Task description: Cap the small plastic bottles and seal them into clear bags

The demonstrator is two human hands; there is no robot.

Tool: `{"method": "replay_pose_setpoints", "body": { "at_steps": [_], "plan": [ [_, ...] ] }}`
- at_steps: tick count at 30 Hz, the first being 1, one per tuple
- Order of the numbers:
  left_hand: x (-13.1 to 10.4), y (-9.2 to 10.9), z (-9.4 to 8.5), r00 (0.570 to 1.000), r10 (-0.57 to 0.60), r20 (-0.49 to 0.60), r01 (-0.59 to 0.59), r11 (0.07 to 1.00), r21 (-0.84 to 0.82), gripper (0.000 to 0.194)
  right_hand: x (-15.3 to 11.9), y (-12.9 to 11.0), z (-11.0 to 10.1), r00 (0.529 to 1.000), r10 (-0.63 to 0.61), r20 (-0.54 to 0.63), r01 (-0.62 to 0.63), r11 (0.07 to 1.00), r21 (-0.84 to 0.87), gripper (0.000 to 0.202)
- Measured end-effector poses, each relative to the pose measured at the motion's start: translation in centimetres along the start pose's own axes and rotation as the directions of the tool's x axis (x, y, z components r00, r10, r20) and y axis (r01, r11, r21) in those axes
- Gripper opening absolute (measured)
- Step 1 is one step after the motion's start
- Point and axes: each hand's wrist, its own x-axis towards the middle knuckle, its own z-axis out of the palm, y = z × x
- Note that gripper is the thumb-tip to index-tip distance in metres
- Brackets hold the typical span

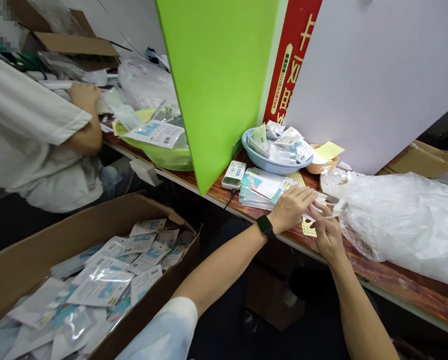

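My left hand, with a dark watch on the wrist, reaches over the front part of the table, its fingers closed. Close beside it, my right hand is closed too, thumb against the fingers. Between them is a small whitish piece, largely covered by the fingers; its kind is unclear. A narrow white strip sticks out to the right of it. Just beyond the hands lies a dark-tipped metal tool. Left of my left hand is a stack of printed packets. A sheet of yellow stickers lies partly under the hands.
A blue basin of small packets and an orange bowl stand behind. A white handheld device is by the green divider. Plastic bags cover the right. Lower left is a carton of packets; a person sits beyond.
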Motion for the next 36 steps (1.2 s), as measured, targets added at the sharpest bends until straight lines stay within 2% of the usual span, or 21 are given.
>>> {"method": "replay_pose_setpoints", "body": {
  "at_steps": [5,7,10,13,14,16,17,18,20,22,24,26,28,30,32,36],
  "plan": [
    [-0.1,1.1,0.4,0.996,0.086,-0.019,-0.084,0.992,0.091,0.036,0.2,-1.3,-0.3,0.983,-0.138,0.124,0.150,0.984,-0.095,0.036],
    [-0.2,1.1,0.4,0.995,0.094,-0.022,-0.090,0.988,0.126,0.037,0.3,-1.9,0.0,0.981,-0.123,0.150,0.138,0.986,-0.094,0.033],
    [-0.3,1.1,-0.3,0.993,0.107,0.044,-0.111,0.987,0.115,0.037,0.2,-2.3,0.5,0.990,-0.043,0.137,0.055,0.995,-0.080,0.038],
    [-0.6,1.2,-2.2,0.983,0.105,0.152,-0.105,0.994,-0.010,0.047,0.0,-2.1,0.3,1.000,0.012,0.024,-0.010,0.997,-0.080,0.039],
    [-0.7,1.1,-3.2,0.977,0.105,0.188,-0.090,0.992,-0.089,0.056,0.0,-2.1,0.0,1.000,0.020,-0.010,-0.020,0.998,-0.066,0.037],
    [-0.7,0.7,-5.1,0.968,0.084,0.237,-0.011,0.955,-0.296,0.078,0.0,-2.5,-0.8,1.000,0.021,0.001,-0.021,1.000,-0.002,0.033],
    [-0.5,0.4,-5.9,0.971,0.022,0.238,0.077,0.914,-0.398,0.082,-0.1,-2.8,-1.1,0.999,0.009,0.044,-0.011,0.999,0.040,0.032],
    [-0.3,0.1,-6.4,0.972,-0.071,0.225,0.176,0.852,-0.493,0.077,-0.1,-3.3,-1.3,0.996,-0.011,0.092,0.003,0.997,0.081,0.031],
    [0.1,-0.6,-6.7,0.941,-0.229,0.251,0.339,0.677,-0.653,0.053,-0.2,-4.2,-1.4,0.987,-0.048,0.150,0.025,0.988,0.150,0.032],
    [0.4,-1.1,-6.1,0.896,-0.301,0.325,0.439,0.502,-0.745,0.034,-0.1,-4.6,-1.0,0.989,-0.039,0.140,0.004,0.970,0.241,0.031],
    [0.3,-1.5,-5.1,0.851,-0.353,0.388,0.508,0.372,-0.776,0.026,0.1,-4.3,-0.6,0.993,0.087,0.084,-0.114,0.905,0.409,0.046],
    [0.0,-1.7,-4.3,0.819,-0.425,0.386,0.533,0.311,-0.787,0.026,0.5,-3.4,-0.6,0.942,0.315,0.113,-0.323,0.767,0.554,0.062],
    [-0.2,-1.8,-3.8,0.825,-0.424,0.372,0.525,0.336,-0.782,0.027,0.7,-2.4,-1.1,0.843,0.472,0.258,-0.530,0.650,0.544,0.059],
    [-0.3,-1.7,-3.6,0.847,-0.379,0.374,0.513,0.398,-0.760,0.023,0.6,-1.8,-1.6,0.764,0.502,0.405,-0.644,0.628,0.436,0.045],
    [-0.3,-1.4,-3.4,0.853,-0.342,0.393,0.515,0.439,-0.736,0.018,0.3,-1.6,-2.2,0.723,0.488,0.489,-0.679,0.633,0.373,0.038],
    [-0.2,-0.9,-3.0,0.838,-0.331,0.433,0.544,0.444,-0.712,0.020,-0.3,-1.8,-2.4,0.664,0.483,0.570,-0.702,0.666,0.253,0.049]
  ]
}}
